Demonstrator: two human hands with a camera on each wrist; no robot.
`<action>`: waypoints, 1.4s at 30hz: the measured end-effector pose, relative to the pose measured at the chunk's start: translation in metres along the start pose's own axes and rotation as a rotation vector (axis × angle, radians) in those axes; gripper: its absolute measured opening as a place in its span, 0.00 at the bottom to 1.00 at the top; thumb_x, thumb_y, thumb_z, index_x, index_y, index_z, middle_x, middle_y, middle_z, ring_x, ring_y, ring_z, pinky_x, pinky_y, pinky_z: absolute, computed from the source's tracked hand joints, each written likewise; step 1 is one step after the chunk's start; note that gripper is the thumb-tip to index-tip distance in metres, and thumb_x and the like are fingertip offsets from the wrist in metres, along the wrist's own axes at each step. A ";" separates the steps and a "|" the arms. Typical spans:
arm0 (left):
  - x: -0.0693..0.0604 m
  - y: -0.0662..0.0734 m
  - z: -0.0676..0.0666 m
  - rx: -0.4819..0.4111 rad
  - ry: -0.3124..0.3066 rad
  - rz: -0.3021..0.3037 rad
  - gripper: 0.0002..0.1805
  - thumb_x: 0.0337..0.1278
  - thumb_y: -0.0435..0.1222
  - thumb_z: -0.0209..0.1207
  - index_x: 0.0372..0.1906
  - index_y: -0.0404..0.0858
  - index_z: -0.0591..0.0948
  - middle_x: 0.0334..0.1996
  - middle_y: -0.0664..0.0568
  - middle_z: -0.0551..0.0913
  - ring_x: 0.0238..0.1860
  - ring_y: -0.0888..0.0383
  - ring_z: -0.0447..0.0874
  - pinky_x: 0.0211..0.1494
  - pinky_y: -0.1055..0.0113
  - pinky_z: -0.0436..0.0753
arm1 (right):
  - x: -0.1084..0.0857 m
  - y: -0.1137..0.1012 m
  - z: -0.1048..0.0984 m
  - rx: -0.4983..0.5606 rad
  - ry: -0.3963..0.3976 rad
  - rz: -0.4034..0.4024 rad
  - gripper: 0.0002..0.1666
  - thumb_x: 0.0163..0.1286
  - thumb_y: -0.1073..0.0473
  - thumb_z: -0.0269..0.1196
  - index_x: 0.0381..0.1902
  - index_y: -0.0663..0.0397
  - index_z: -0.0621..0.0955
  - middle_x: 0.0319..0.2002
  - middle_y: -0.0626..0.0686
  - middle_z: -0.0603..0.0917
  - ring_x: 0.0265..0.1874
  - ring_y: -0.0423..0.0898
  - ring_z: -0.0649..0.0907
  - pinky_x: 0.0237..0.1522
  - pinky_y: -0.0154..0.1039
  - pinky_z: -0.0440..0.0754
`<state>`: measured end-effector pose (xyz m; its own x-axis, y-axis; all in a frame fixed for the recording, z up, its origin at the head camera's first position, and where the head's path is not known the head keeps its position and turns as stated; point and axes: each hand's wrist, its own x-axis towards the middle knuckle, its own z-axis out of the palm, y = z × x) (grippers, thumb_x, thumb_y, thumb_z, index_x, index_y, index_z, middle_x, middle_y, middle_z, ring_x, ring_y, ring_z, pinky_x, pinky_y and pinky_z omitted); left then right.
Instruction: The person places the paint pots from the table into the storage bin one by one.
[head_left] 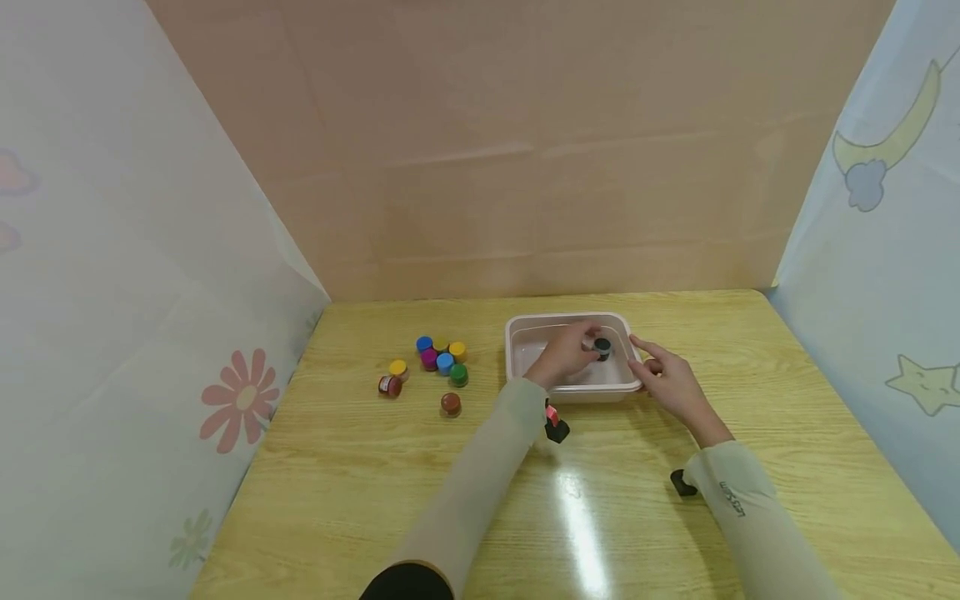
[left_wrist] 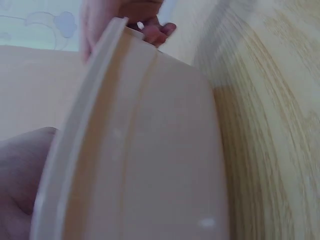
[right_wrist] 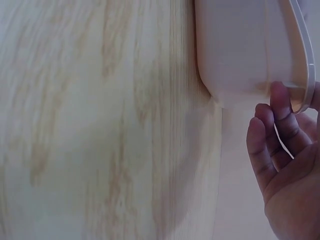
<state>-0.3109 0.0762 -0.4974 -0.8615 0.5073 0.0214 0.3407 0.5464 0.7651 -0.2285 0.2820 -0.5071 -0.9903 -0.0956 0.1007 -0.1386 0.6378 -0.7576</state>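
A pale pink plastic tray (head_left: 525, 395) with a raised rim stands on the table. My left hand (head_left: 566, 357) reaches over its near side, thumb and fingers beside a small black-lidded jar (head_left: 602, 345) inside. Whether they grip the jar cannot be made out. In the left wrist view, the tray wall (left_wrist: 165, 145) hides most of that hand (left_wrist: 22, 180). My right hand (head_left: 671, 385) pinches the tray's right rim near the corner; in the right wrist view, the right hand (right_wrist: 292, 180) has fingertips under the rim and the other fingers loosely bent.
Left of the tray, several small jars stand grouped, among them a green-lidded jar (head_left: 459, 375) and a yellow-lidded jar (head_left: 457, 351). A dark red jar (head_left: 390, 386) lies on its side; a brown-lidded jar (head_left: 451, 404) stands nearer. A brown sheet (head_left: 525, 167) rises behind the table.
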 end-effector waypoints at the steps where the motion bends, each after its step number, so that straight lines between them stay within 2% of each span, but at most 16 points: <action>1: -0.002 0.001 -0.002 -0.004 0.002 0.000 0.28 0.68 0.31 0.65 0.71 0.42 0.75 0.65 0.48 0.81 0.55 0.55 0.86 0.53 0.71 0.83 | 0.000 0.000 0.000 0.003 0.001 0.002 0.33 0.83 0.51 0.56 0.78 0.59 0.66 0.25 0.56 0.86 0.21 0.48 0.81 0.24 0.35 0.79; 4: -0.007 0.004 -0.009 0.006 0.023 0.010 0.27 0.70 0.33 0.63 0.71 0.44 0.75 0.66 0.50 0.81 0.54 0.57 0.85 0.52 0.71 0.84 | 0.000 0.000 0.000 0.007 0.000 0.011 0.33 0.83 0.51 0.55 0.78 0.59 0.66 0.25 0.55 0.86 0.22 0.49 0.82 0.24 0.35 0.79; 7: -0.014 0.006 -0.016 0.022 0.045 0.047 0.26 0.72 0.34 0.62 0.71 0.44 0.75 0.66 0.48 0.81 0.55 0.56 0.85 0.53 0.70 0.84 | -0.001 0.000 0.000 0.016 -0.002 0.020 0.33 0.83 0.51 0.55 0.79 0.58 0.65 0.26 0.55 0.85 0.22 0.48 0.81 0.24 0.35 0.79; 16: -0.046 0.006 -0.044 0.022 0.095 0.156 0.24 0.74 0.35 0.60 0.70 0.41 0.75 0.65 0.45 0.81 0.57 0.53 0.85 0.59 0.66 0.84 | 0.000 0.002 0.000 0.028 -0.012 0.040 0.34 0.83 0.50 0.54 0.79 0.57 0.64 0.29 0.57 0.87 0.25 0.53 0.83 0.24 0.35 0.80; 21: -0.067 0.000 -0.061 0.055 0.139 0.163 0.24 0.73 0.36 0.61 0.71 0.45 0.76 0.65 0.51 0.81 0.59 0.54 0.83 0.60 0.66 0.83 | 0.000 0.002 0.000 0.035 -0.010 0.048 0.34 0.83 0.48 0.54 0.80 0.55 0.64 0.31 0.58 0.87 0.26 0.53 0.83 0.24 0.35 0.80; 25: -0.087 -0.010 -0.075 0.050 0.153 0.157 0.26 0.73 0.36 0.61 0.72 0.46 0.74 0.68 0.54 0.79 0.62 0.52 0.81 0.63 0.61 0.83 | 0.001 0.002 0.002 0.034 -0.006 0.045 0.34 0.83 0.49 0.54 0.80 0.55 0.64 0.29 0.57 0.86 0.26 0.53 0.83 0.24 0.35 0.80; 29: -0.107 -0.022 -0.088 0.008 0.167 0.161 0.26 0.73 0.35 0.62 0.72 0.43 0.74 0.67 0.50 0.79 0.63 0.47 0.80 0.65 0.55 0.82 | 0.001 0.003 0.004 0.039 -0.007 0.047 0.34 0.83 0.50 0.54 0.80 0.55 0.64 0.28 0.58 0.86 0.26 0.54 0.83 0.25 0.35 0.80; 32: -0.122 -0.033 -0.097 -0.010 0.181 0.156 0.25 0.72 0.33 0.62 0.71 0.41 0.75 0.66 0.45 0.79 0.63 0.45 0.80 0.65 0.52 0.81 | 0.001 0.002 0.004 0.063 -0.016 0.052 0.34 0.83 0.49 0.54 0.80 0.55 0.63 0.32 0.60 0.88 0.27 0.55 0.85 0.26 0.36 0.82; 36: -0.141 -0.049 -0.110 0.004 0.220 0.151 0.24 0.71 0.34 0.63 0.70 0.41 0.76 0.65 0.44 0.80 0.62 0.47 0.80 0.65 0.50 0.81 | 0.001 0.001 0.004 0.085 -0.014 0.061 0.35 0.83 0.48 0.54 0.80 0.53 0.63 0.37 0.64 0.89 0.29 0.55 0.86 0.27 0.38 0.83; 39: -0.153 -0.062 -0.114 0.013 0.256 0.136 0.24 0.71 0.34 0.63 0.69 0.41 0.77 0.64 0.46 0.81 0.61 0.48 0.81 0.65 0.49 0.81 | 0.001 0.003 0.003 0.090 -0.017 0.064 0.35 0.83 0.48 0.54 0.81 0.52 0.63 0.38 0.67 0.89 0.30 0.55 0.86 0.28 0.38 0.83; 42: -0.166 -0.075 -0.117 0.008 0.267 0.104 0.24 0.70 0.34 0.64 0.68 0.41 0.77 0.64 0.46 0.82 0.62 0.48 0.81 0.65 0.47 0.81 | 0.001 0.004 0.002 0.100 -0.019 0.073 0.35 0.83 0.47 0.54 0.81 0.51 0.63 0.40 0.68 0.88 0.31 0.56 0.86 0.28 0.37 0.83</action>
<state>-0.2376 -0.1266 -0.4834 -0.8902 0.3679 0.2688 0.4343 0.5066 0.7448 -0.2300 0.2827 -0.5117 -0.9973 -0.0669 0.0311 -0.0635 0.5641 -0.8233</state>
